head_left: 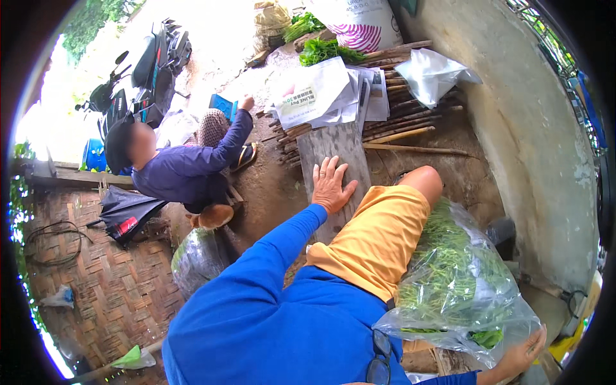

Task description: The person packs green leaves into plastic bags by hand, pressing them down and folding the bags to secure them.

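Observation:
My left hand [330,185] lies flat on a worn wooden plank [335,142], fingers spread and holding nothing. At the lower right, my right hand [523,353] is closed on the edge of a large clear plastic bag [459,282]. Long thin green leafy stems fill the bag, which rests beside my thigh. Part of that hand is blurred against the plastic, so the fingertips are hard to make out. Printed paper sheets [314,96] cover the far end of the plank.
A person [186,151] sits low at the left, holding a blue object [224,108]. Bundled sticks [410,109] lie beyond the plank, with a white plastic bag [433,74] on them. Green bunches [324,51] and a sack [359,22] stand farther back. A concrete wall [532,141] bounds the right.

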The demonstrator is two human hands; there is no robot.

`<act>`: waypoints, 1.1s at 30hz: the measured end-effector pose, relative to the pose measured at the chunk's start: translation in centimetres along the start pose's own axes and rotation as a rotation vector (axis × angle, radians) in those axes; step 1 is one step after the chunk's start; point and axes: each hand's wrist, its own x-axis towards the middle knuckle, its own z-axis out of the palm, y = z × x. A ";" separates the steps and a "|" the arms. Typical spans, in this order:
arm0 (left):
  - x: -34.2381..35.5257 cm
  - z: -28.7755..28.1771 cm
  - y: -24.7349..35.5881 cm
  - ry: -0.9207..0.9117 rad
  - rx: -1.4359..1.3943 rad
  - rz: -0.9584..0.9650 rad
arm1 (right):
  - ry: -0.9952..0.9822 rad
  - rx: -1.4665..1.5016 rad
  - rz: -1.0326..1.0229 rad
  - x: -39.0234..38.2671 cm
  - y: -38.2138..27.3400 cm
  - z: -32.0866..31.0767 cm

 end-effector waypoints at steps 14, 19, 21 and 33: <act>0.2 -0.4 0.3 -0.043 -0.022 -0.021 | 0.043 0.050 0.014 -1.8 0.4 0.1; 0.1 -0.1 0.2 -0.040 -0.006 -0.028 | 0.100 0.116 0.091 -2.6 2.3 -1.0; 0.1 0.0 0.3 -0.037 -0.006 -0.023 | 0.117 0.076 0.085 -2.7 2.8 -1.7; 0.1 0.1 0.5 -0.034 0.008 -0.016 | 0.103 0.167 0.155 -3.8 1.7 -1.8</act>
